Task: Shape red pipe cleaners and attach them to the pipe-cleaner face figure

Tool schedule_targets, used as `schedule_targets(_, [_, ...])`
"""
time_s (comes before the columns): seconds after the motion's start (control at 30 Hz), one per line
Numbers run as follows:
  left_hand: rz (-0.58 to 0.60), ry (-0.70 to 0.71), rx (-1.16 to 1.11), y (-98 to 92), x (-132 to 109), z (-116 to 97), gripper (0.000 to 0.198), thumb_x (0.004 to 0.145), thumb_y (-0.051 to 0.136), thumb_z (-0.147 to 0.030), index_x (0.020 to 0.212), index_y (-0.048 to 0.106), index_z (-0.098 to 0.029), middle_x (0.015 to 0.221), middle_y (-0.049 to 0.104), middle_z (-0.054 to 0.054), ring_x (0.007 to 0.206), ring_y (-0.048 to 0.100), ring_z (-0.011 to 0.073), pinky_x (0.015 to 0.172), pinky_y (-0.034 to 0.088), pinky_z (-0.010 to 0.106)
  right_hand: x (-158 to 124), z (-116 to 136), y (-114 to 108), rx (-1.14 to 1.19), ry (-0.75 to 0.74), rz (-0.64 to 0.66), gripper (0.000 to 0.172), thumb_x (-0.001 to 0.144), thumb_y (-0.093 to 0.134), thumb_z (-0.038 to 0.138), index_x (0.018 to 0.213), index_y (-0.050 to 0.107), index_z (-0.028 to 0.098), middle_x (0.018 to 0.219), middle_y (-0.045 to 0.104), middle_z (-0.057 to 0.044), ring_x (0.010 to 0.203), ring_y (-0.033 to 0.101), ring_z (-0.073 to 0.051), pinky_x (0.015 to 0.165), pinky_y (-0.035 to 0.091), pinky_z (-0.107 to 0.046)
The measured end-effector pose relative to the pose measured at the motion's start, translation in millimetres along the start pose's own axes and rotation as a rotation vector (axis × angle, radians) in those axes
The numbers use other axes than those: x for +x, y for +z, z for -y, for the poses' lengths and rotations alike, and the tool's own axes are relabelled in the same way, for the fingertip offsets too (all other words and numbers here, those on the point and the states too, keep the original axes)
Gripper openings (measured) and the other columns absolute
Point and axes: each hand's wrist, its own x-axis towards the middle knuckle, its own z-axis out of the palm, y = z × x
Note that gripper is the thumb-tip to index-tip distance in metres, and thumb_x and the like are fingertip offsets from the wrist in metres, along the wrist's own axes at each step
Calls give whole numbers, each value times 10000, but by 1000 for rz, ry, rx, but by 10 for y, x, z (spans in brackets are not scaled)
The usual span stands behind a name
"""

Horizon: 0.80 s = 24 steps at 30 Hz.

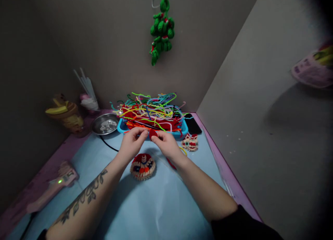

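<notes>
A small rounded red piece (153, 134), perhaps coiled pipe cleaner, is pinched between the thumb and fingers of my right hand (166, 142). Just left of it, my left hand (133, 140) is closed thumb to finger; whatever it grips is too small to make out. Below my hands on the blue sheet lies a round beige and red pipe-cleaner face (143, 167) with dark eyes and a pale horn-like twist. A second, smaller beige and red face (190, 143) rests right of my right hand. Partly behind my right wrist are red and yellow pipe cleaner pieces (183, 150).
A blue basket (121, 126) heaped with coloured pipe cleaners stands behind my hands. Nearby are a metal bowl (96, 125) of small pale bits and a phone (193, 124). A pink glue gun (56, 188) lies left. Green pipe-cleaner ornaments (162, 31) hang on the back wall.
</notes>
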Motion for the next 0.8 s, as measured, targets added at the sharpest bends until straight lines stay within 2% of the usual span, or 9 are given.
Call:
schedule_targets(0.13, [20, 78, 79, 13, -25, -27, 198, 832, 594, -339, 850, 687, -166, 882, 699, 60, 813, 633, 180, 714, 490, 282, -21, 34, 16, -87, -49, 17, 274, 819, 547, 329, 595, 556, 171, 589, 509, 16, 587, 438, -127, 560, 337, -259])
schedule_targets(0.3, [-17, 193, 239, 0, -67, -45, 184, 864, 555, -271, 730, 637, -176, 742, 651, 24, 691, 578, 146, 649, 444, 261, -44, 38, 58, -153, -89, 37, 238, 828, 550, 265, 607, 576, 179, 623, 562, 1, 635, 481, -144, 587, 358, -265])
schedule_targets(0.53, [-90, 429, 358, 19, -92, 55, 145, 890, 529, -228, 773, 601, -184, 785, 641, 39, 752, 570, 152, 717, 465, 279, -67, 33, 83, -48, -74, 30, 218, 811, 561, 272, 615, 582, 178, 630, 565, 2, 659, 504, -151, 621, 392, -274])
schedule_targets(0.8, [-149, 545, 383, 33, -107, 108, 103, 900, 530, -213, 845, 612, -182, 864, 667, 58, 840, 606, 162, 791, 494, 305, -80, 50, 72, -11, -71, 33, 206, 803, 574, 285, 626, 580, 180, 629, 547, 11, 662, 497, -146, 630, 397, -267])
